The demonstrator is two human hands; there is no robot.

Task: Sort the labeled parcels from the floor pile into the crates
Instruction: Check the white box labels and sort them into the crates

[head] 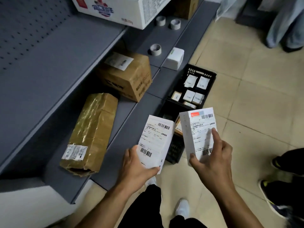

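while the left hand grips a white labeled box by its lower end, the right hand grips a second white labeled box, index finger laid along the label. both boxes are held above the near black crate. far black crate holds small parcels, just beside the grey shelf base.

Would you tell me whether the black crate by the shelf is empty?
No, the black crate holds several small labeled parcels.
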